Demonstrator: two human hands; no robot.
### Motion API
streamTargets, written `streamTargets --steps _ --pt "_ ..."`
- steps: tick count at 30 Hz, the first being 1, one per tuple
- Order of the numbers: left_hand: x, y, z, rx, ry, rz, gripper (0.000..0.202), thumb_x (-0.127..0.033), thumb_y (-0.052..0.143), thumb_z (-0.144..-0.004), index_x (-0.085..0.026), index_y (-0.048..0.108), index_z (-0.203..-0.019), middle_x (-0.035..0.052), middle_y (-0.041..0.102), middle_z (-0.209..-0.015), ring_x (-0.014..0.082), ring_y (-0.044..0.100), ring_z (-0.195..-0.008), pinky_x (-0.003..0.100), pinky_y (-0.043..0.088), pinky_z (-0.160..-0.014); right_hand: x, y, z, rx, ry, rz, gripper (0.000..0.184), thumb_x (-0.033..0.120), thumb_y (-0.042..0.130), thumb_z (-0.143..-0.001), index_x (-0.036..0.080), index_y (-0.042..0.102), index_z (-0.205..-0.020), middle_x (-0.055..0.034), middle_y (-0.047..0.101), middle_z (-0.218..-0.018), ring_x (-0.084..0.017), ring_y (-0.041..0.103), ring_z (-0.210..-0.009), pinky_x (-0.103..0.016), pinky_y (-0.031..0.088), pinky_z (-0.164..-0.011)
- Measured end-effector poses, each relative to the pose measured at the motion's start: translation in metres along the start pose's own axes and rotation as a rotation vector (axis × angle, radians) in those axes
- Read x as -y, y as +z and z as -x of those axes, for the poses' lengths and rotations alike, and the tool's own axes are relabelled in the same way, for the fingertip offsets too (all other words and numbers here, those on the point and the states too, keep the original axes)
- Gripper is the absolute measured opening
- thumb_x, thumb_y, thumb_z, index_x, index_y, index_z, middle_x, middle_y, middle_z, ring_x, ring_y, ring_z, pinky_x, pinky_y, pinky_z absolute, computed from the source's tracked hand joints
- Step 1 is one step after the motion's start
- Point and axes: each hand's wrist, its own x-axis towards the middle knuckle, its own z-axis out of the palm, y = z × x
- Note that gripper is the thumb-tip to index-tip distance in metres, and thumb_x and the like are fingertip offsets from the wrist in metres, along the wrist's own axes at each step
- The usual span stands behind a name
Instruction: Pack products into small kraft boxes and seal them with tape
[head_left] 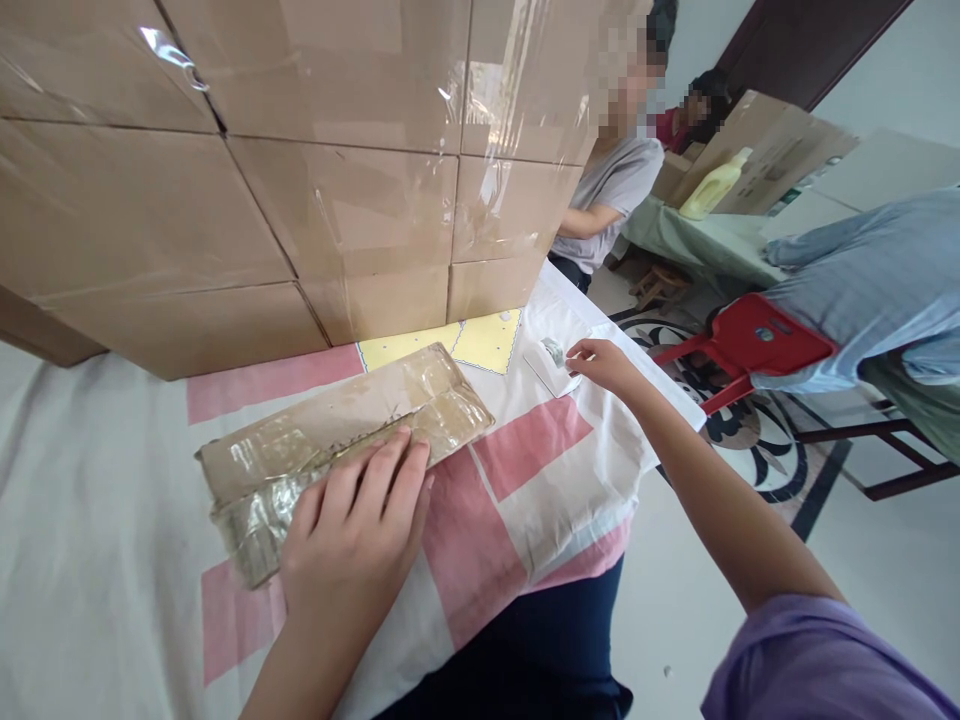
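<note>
My left hand lies palm down on a flat cardboard piece wrapped in shiny clear tape, its fingers stretched out over the taped seam. My right hand is at the table's right side, its thumb and forefinger drawn together at the edge of a small white paper holder. Inside that holder sits a small greyish-green bundle, too small to name. Whatever the right fingertips pinch is too small to make out.
Stacked taped cartons wall off the table's back. Yellow sheets lie at their foot on the pink-and-white cloth. Right of the table are a red chair with a seated person, other people, and a yellow bottle on another table.
</note>
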Motion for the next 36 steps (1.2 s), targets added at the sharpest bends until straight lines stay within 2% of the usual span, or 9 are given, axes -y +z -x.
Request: streamTargets --steps 3,7,11,16,18,20,26,32,36 --pt "0.000 0.001 0.000 -0.012 0.012 0.003 0.031 -0.031 0.073 -0.087 -0.019 0.070 -0.116 0.0053 0.076 -0.117 0.0249 0.066 -0.095 0.037 0.039 -0.070 0.004 -0.002 0.005 -0.027 -0.132 0.212 0.015 0.020 0.063 -0.082 0.022 0.074 -0.092 -0.0029 0.070 -0.084 -0.018 0.064 -0.076 -0.028 0.045 -0.069" --pt "0.001 0.001 -0.001 -0.014 0.013 0.011 0.032 -0.031 0.073 -0.086 -0.018 0.070 -0.115 0.0054 0.077 -0.115 0.0247 0.066 -0.095 0.037 0.039 -0.070 0.014 -0.006 0.009 0.043 -0.270 0.420 0.017 0.024 0.062 -0.087 0.024 0.079 -0.091 -0.0075 0.068 -0.092 -0.023 0.062 -0.084 -0.032 0.043 -0.071" --pt "0.001 -0.001 -0.001 -0.012 0.016 0.002 0.033 -0.032 0.074 -0.086 -0.017 0.070 -0.115 0.0047 0.077 -0.117 0.0244 0.066 -0.094 0.037 0.039 -0.070 0.023 -0.012 0.012 0.132 -0.262 0.441 0.027 0.036 0.058 -0.094 0.023 0.081 -0.087 -0.0099 0.066 -0.093 -0.023 0.061 -0.081 -0.034 0.042 -0.071" --pt "0.001 0.000 0.000 -0.014 0.016 0.006 0.033 -0.033 0.073 -0.087 -0.018 0.070 -0.116 0.0050 0.076 -0.118 0.0244 0.066 -0.094 0.037 0.040 -0.071 0.014 -0.023 0.013 0.308 -0.372 0.433 0.029 0.042 0.056 -0.096 0.026 0.080 -0.101 -0.0098 0.063 -0.099 -0.025 0.063 -0.089 -0.037 0.045 -0.082" --pt "0.001 0.000 0.000 -0.012 0.012 0.011 0.032 -0.033 0.072 -0.087 -0.018 0.070 -0.116 0.0049 0.076 -0.118 0.0244 0.066 -0.094 0.037 0.040 -0.071 0.007 -0.025 0.012 0.336 -0.377 0.412 0.031 0.045 0.057 -0.095 0.027 0.077 -0.110 -0.0096 0.064 -0.102 -0.026 0.064 -0.093 -0.038 0.046 -0.085" --pt "0.000 -0.001 0.000 -0.006 0.014 0.014 0.031 -0.033 0.071 -0.088 -0.019 0.070 -0.116 0.0047 0.076 -0.119 0.0245 0.066 -0.094 0.037 0.040 -0.071 0.001 -0.026 0.010 0.305 -0.346 0.379 0.033 0.045 0.058 -0.095 0.027 0.075 -0.117 -0.0093 0.065 -0.104 -0.026 0.065 -0.093 -0.038 0.047 -0.085" --pt "0.002 0.000 0.002 -0.009 0.018 0.010 0.033 -0.034 0.072 -0.087 -0.019 0.070 -0.117 0.0046 0.076 -0.119 0.0249 0.067 -0.094 0.037 0.040 -0.070 -0.008 -0.013 -0.005 0.042 -0.323 0.242 0.031 0.028 0.060 -0.091 0.024 0.071 -0.119 -0.0075 0.064 -0.105 -0.018 0.062 -0.075 -0.035 0.050 -0.079" --pt "0.007 0.004 -0.002 -0.016 0.053 -0.030 0.042 -0.034 0.078 -0.082 -0.017 0.069 -0.120 0.0062 0.076 -0.119 0.0257 0.067 -0.091 0.038 0.041 -0.069 -0.011 -0.004 -0.023 0.002 -0.388 0.058 0.026 0.030 0.064 -0.088 0.024 0.074 -0.111 -0.0072 0.063 -0.107 -0.016 0.059 -0.072 -0.034 0.053 -0.076" --pt "0.011 0.004 -0.004 0.028 0.075 -0.064 0.051 -0.033 0.081 -0.080 -0.015 0.068 -0.125 0.0066 0.077 -0.117 0.0271 0.067 -0.086 0.039 0.039 -0.067 -0.018 -0.001 -0.028 0.072 -0.426 -0.153 0.034 0.042 0.065 -0.089 0.028 0.073 -0.119 -0.0082 0.062 -0.115 -0.018 0.061 -0.080 -0.035 0.056 -0.075"
